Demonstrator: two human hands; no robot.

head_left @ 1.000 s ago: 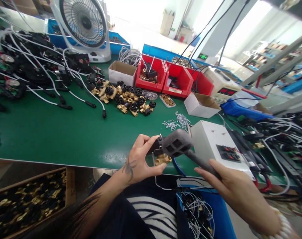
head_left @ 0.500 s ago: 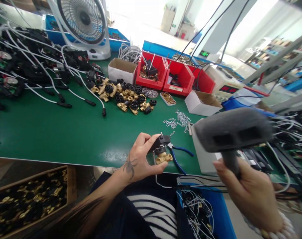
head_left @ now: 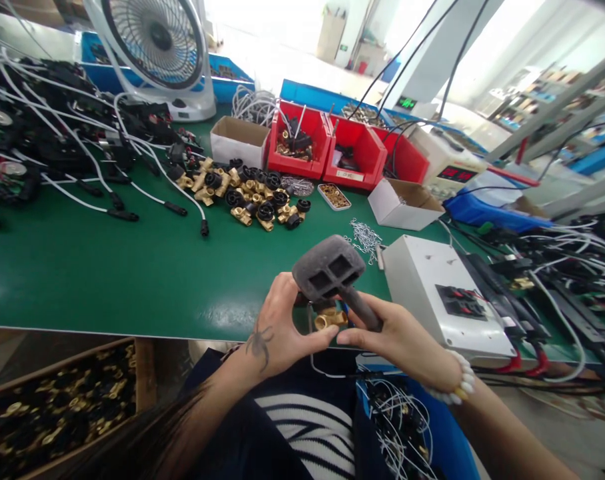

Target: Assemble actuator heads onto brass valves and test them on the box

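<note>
My left hand (head_left: 282, 327) is closed around a brass valve fitting (head_left: 331, 321) with a black housing and a white cable, at the table's front edge. The housing is mostly hidden. In my right hand (head_left: 397, 328) is the handle of a dark grey rubber mallet (head_left: 327, 268). Its hollow-sided head is right over the housing; whether they touch I cannot tell. The blue-handled pliers beside the fitting are almost wholly covered. Beyond the mallet, small metal clips (head_left: 365, 237) are scattered on the green table (head_left: 192, 287).
Brass fittings with black caps (head_left: 255, 193) are piled further back. Behind them stand red bins (head_left: 355, 157), a white box (head_left: 240, 140) and a fan (head_left: 157, 40). A grey control box (head_left: 422, 267) is at my right, and a blue crate (head_left: 455, 440) of cabled parts sits below the edge.
My right hand has swung the mallet left and down, from the right side to over the fitting. The left hand stays in place with the valve fitting.
</note>
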